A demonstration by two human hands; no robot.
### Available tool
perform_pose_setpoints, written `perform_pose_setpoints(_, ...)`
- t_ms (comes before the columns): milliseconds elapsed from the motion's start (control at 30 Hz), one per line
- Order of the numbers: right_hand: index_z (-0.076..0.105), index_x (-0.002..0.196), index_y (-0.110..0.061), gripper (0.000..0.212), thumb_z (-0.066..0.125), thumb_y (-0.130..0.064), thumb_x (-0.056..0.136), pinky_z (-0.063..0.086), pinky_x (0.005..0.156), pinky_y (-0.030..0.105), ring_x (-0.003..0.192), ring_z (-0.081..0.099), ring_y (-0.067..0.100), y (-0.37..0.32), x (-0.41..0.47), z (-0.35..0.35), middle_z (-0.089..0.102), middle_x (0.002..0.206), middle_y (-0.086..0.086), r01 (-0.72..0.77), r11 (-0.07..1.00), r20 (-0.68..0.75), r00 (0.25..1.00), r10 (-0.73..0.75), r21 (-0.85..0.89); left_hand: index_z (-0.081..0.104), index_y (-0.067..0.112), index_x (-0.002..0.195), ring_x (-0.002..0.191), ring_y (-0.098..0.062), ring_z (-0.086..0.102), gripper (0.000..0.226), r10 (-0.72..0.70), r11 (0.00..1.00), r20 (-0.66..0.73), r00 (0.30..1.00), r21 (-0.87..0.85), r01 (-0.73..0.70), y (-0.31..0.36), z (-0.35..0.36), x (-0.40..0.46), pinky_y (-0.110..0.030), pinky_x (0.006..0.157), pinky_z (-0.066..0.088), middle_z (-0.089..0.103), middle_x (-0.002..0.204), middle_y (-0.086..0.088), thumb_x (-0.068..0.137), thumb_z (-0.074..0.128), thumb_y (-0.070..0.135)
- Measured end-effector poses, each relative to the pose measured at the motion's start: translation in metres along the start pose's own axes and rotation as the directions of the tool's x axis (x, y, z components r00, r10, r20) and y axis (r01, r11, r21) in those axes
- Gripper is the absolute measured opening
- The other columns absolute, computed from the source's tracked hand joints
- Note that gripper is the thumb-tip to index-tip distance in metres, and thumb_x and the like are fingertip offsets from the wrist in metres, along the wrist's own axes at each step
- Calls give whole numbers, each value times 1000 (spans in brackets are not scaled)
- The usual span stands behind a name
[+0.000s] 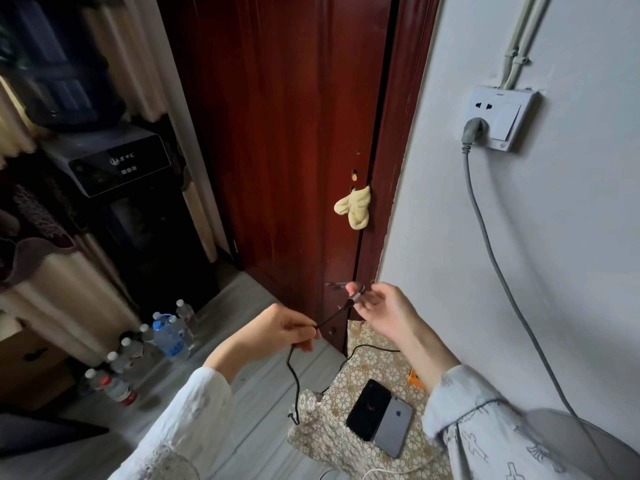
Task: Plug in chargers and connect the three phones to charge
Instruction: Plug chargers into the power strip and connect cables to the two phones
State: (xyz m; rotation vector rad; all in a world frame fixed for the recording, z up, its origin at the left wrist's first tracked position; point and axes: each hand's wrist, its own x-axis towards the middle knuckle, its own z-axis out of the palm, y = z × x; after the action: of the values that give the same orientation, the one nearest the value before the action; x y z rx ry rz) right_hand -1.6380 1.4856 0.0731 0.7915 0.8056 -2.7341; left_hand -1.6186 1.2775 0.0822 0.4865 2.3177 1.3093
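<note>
My left hand [287,329] pinches a black charging cable [294,372] that hangs down in a loop to the small table. My right hand [375,306] holds the cable's plug end [355,296] between thumb and fingers, in front of the door. Two phones lie side by side on the patterned tablecloth [374,362]: a black phone [367,408] and a grey phone [394,427] face down. A wall socket [498,116] on the right wall has a grey plug [474,131] in its lower outlet; the upper two-pin outlet is free. A third phone is not visible.
A dark red door [294,133] with a yellow cloth [355,209] stuffed in its lock hole stands ahead. Several water bottles [169,336] stand on the floor at left, beside a black water dispenser [114,168]. A grey cord [502,265] runs down the wall. An orange object [415,377] lies on the table.
</note>
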Motion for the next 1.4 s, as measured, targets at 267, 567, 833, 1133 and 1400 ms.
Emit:
perform_pose_setpoints(267, 66, 92, -4, 12, 58, -11, 88, 57, 64, 27, 65, 68, 16, -2, -10, 6, 73, 77, 8, 122, 839, 176, 984, -32, -530, 65, 9, 110, 65, 11, 62, 23, -127, 991, -137, 982, 32, 132, -25, 0, -3, -8, 68, 48, 70, 94, 0, 90, 54, 16)
perform_pose_setpoints(567, 70, 92, -1, 15, 67, -11, 80, 54, 64, 20, 69, 70, 14, 35, -28, 3, 73, 80, 6, 276, 429, 339, 938, 76, -860, 62, 10, 114, 91, -11, 67, 31, -85, 893, -388, 918, -438, -103, 24, 0, 15, -25, 82, 53, 72, 99, -4, 87, 59, 24)
perform_pose_setpoints(833, 71, 82, -12, 12, 60, -12, 87, 58, 65, 23, 73, 71, 12, 35, -37, -5, 74, 77, 1, 345, 406, 386, 922, 20, -846, 68, 18, 78, 65, -3, 68, 13, -147, 853, -468, 871, -507, -128, 17, 10, 15, -18, 66, 57, 71, 60, 6, 83, 63, 7)
perform_pose_setpoints(1133, 72, 90, -16, 13, 60, -12, 86, 50, 61, 22, 75, 65, 12, 27, -37, 3, 71, 78, 3, 466, 530, 396, 884, -248, -709, 69, 17, 84, 70, -8, 68, 12, -154, 885, -433, 888, -460, -71, 7, 10, 7, -22, 72, 58, 70, 73, -1, 85, 61, 8)
perform_pose_setpoints(1400, 72, 82, -24, 7, 68, -18, 81, 43, 49, 18, 65, 62, 11, 31, -33, 0, 72, 71, -4, 506, 401, 403, 859, -317, -763, 69, 10, 95, 79, -14, 67, 13, -229, 896, -431, 873, -443, 17, -5, 10, 6, -29, 79, 55, 71, 78, -3, 85, 60, 9)
